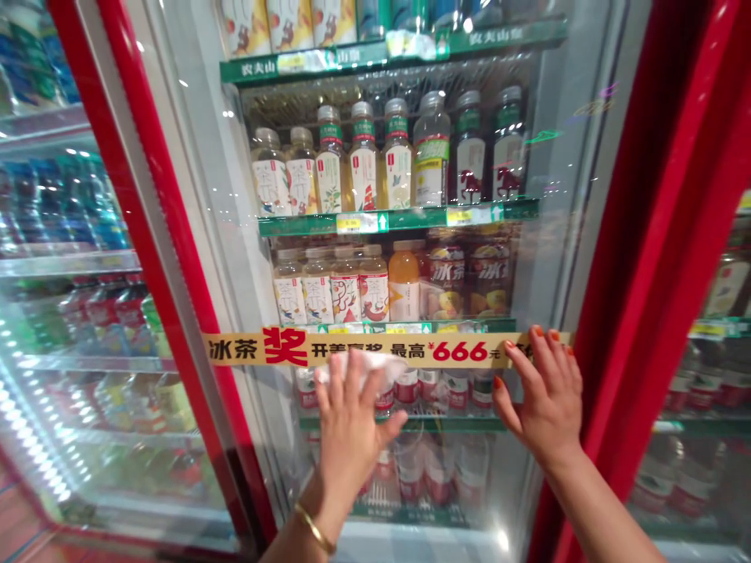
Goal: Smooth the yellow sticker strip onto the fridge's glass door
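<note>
My left hand [350, 422] presses a white cloth [390, 367] against the glass door [551, 258] of a drinks fridge, its fingers stretched over the cloth and its thumb out to the side. The cloth partly covers a yellow printed strip [352, 349] that runs across the door. To the right, my right hand [545, 395] lies open, fingers spread, its fingertips at the strip's right end. Nothing shows in that hand. Behind the glass, bottles [362, 160] stand in rows on shelves. The lower bottles are partly hidden by my hands.
A red frame post [161, 195] borders the door on the left, and another red frame [651, 258] on the right. Further left stands a lit fridge section with bottles [47, 203]. More bottles [698, 383] show behind glass at the right.
</note>
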`<control>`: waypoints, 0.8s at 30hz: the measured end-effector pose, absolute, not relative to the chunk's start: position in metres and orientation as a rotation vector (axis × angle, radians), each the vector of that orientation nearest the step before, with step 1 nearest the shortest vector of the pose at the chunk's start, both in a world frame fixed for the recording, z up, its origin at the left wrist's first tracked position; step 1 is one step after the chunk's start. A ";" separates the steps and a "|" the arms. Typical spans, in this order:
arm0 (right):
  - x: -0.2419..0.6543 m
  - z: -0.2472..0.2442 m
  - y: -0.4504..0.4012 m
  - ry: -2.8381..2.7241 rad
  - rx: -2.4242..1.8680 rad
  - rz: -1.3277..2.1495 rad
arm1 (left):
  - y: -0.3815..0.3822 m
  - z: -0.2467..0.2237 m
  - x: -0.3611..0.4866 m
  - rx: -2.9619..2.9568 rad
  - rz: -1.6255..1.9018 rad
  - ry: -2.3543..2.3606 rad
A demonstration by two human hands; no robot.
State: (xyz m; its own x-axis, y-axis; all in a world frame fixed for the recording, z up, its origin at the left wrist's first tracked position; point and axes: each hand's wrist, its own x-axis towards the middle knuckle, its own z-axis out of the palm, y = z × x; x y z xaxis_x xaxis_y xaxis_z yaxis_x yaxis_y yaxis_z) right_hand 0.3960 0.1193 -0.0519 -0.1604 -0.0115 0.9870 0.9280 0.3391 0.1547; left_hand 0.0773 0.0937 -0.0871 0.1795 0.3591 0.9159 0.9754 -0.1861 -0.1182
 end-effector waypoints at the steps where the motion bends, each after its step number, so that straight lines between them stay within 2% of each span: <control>1: 0.396 -0.052 0.119 -1.481 -0.879 -1.050 | 0.092 -0.112 0.080 -1.734 -0.935 -1.177; 4: 0.394 -0.052 0.118 -1.475 -0.897 -1.037 | 0.087 -0.176 0.050 -1.773 -0.859 -1.131; 6: 0.393 -0.052 0.118 -1.476 -0.903 -1.032 | 0.088 -0.176 0.013 -1.710 -0.894 -1.256; 9: 0.393 -0.053 0.118 -1.471 -0.907 -1.040 | 0.093 -0.113 -0.014 -1.506 -1.138 -1.525; 11: 0.393 -0.053 0.118 -1.466 -0.911 -1.045 | 0.096 -0.066 0.006 -1.440 -1.290 -1.594; 13: 0.394 -0.052 0.118 -1.474 -0.901 -1.046 | 0.097 -0.046 0.049 -1.506 -1.246 -1.486; 15: 0.395 -0.052 0.118 -1.481 -0.887 -1.049 | 0.094 -0.063 0.095 -1.680 -1.045 -1.255; 17: 0.395 -0.051 0.117 -1.480 -0.885 -1.052 | 0.088 -0.105 0.122 -1.819 -0.836 -1.003; 20: 0.395 -0.052 0.117 -1.482 -0.895 -1.047 | 0.081 -0.158 0.107 -1.839 -0.760 -0.883; 22: 0.394 -0.053 0.117 -1.489 -0.902 -1.041 | 0.082 -0.155 0.070 -1.774 -0.837 -0.961; 24: 0.394 -0.053 0.117 -1.489 -0.909 -1.040 | 0.087 -0.120 0.037 -1.665 -0.990 -1.165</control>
